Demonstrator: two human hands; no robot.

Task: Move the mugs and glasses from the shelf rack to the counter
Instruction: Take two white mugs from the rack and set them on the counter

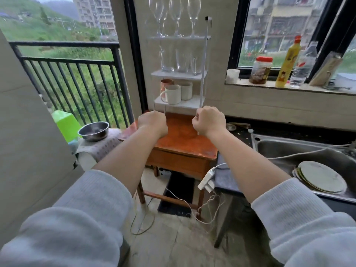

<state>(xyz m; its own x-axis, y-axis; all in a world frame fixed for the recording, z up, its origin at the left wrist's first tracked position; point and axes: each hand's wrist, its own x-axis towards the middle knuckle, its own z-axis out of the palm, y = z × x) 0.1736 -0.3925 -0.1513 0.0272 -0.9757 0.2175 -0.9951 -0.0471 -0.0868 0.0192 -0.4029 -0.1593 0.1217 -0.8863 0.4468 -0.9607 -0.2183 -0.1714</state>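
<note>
A white three-tier shelf rack (204, 54) stands on a small orange-brown wooden table (183, 139). Its top tier holds stemmed wine glasses (193, 18). Clear tumblers (181, 60) fill the middle tier. On the bottom tier sit a white mug (172, 94), a cream mug (186, 90) and a copper mug (166, 82) behind them. My left hand (152, 123) is fisted at the rack's front left leg. My right hand (209, 121) is fisted around the front right post. The dark counter (240, 136) lies to the right.
A steel sink (289, 149) with stacked plates (321, 177) is set in the counter. A jar (261, 70), a yellow bottle (288, 62) and a water bottle (303, 66) line the windowsill. A steel bowl (93, 131) sits at left by the balcony railing. Cables and a power strip (208, 180) hang below.
</note>
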